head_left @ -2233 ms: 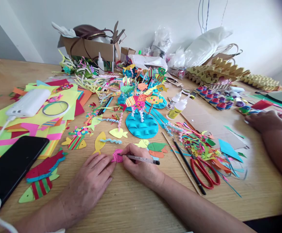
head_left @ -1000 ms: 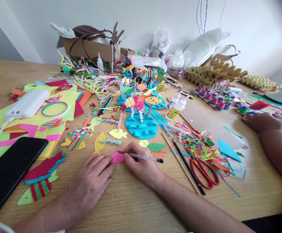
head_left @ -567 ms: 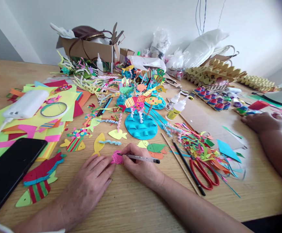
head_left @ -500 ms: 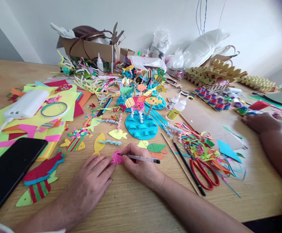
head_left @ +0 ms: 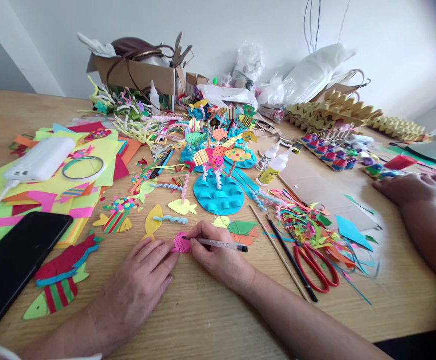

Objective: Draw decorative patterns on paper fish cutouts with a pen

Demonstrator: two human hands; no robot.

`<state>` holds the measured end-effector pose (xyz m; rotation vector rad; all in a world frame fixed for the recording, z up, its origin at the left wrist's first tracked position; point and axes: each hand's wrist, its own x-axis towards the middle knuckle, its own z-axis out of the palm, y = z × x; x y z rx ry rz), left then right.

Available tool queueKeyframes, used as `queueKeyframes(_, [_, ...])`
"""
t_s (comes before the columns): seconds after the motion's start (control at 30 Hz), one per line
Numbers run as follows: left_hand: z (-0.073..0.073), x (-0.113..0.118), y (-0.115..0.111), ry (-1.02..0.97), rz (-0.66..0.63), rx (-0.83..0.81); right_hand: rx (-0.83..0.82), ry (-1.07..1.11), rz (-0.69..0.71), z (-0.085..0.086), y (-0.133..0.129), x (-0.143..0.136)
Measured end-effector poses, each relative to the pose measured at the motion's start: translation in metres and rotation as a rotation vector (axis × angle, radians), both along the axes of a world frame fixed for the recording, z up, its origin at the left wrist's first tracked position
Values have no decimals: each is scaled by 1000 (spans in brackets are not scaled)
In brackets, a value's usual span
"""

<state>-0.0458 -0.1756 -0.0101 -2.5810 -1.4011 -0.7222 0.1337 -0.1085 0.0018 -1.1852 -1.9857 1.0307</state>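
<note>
A small pink paper fish [head_left: 181,243] with dark drawn marks lies flat on the table between my hands. My right hand [head_left: 218,257] is closed around a clear pen with a black end [head_left: 223,244], its tip on the fish. My left hand [head_left: 148,272] lies flat, fingers stretched out, with its fingertips on the fish's left edge. Just beyond are a yellow paper fish with a blue curled stem [head_left: 152,222] and a pale yellow fish [head_left: 182,207]. Green and orange paper fish [head_left: 241,228] lie past my right hand.
Red-handled scissors [head_left: 317,267], a black pencil [head_left: 293,260] and a wooden stick [head_left: 278,252] lie at right, near paper scraps. A blue base with fish on stems [head_left: 218,197] stands ahead, by glue bottles [head_left: 272,170]. A phone [head_left: 22,260] lies left. Another person's arm [head_left: 420,210] rests at right.
</note>
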Motion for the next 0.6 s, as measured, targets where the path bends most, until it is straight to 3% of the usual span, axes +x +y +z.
queueKeyframes(0.3, [10, -3, 5, 66, -71, 45, 9, -6, -23, 1, 1, -1])
queueKeyframes(0.6, [5, -3, 1, 52, -39, 9, -8, 78, -37, -1, 2, 1])
